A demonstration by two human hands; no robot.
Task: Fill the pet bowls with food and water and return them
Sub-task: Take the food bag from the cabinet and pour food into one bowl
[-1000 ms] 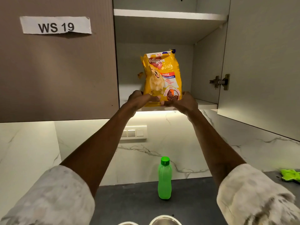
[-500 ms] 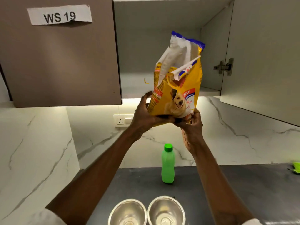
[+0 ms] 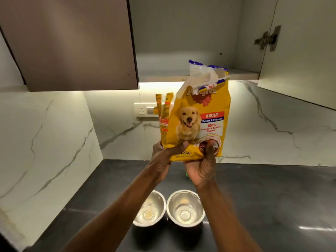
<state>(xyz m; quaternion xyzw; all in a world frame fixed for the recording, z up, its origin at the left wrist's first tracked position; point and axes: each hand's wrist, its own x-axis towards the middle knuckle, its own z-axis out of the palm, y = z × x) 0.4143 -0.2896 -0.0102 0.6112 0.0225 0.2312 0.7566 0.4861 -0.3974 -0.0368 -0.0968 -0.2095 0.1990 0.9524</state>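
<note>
We see both hands holding a yellow dog food bag (image 3: 198, 122) upright by its base, the left hand (image 3: 163, 157) and right hand (image 3: 201, 168) gripping it. Below, two steel bowls (image 3: 185, 208) sit side by side on the dark tabletop (image 3: 272, 197). An open cabinet (image 3: 181, 33) hangs above.

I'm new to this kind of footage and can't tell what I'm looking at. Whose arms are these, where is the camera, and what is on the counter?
There is no machine here: a person wears one camera on the head, looking forward and down, so you see their own arms. The left hand and right hand grip the bottom of a yellow dog food bag, upright with its top open. Below, on the dark counter, two empty steel bowls stand side by side. A green bottle is almost hidden behind the right hand. Above, the cupboard door stands open.
</note>
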